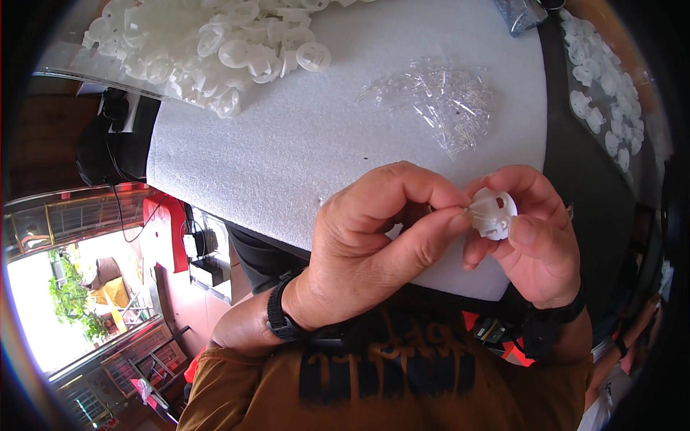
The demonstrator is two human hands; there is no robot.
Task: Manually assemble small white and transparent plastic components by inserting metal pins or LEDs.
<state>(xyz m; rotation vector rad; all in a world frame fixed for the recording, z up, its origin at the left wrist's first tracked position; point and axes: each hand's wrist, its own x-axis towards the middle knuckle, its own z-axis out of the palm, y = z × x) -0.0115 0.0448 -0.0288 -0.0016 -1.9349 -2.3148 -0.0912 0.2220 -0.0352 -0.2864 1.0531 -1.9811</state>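
What the left hand (356,244) pinches is too small to tell — the right hand (539,248) partly hides the white disc (487,215) — the far-left plastic heap (215,50) is cut off.

Brt opening (68,305) at L, pale-topped tbl (251,158) ctr.

Your left hand (381,241) pinches thumb to forefinger, knuckles raised; close beside its fingertips, your right hand (543,248) curls inward, thumb bent.
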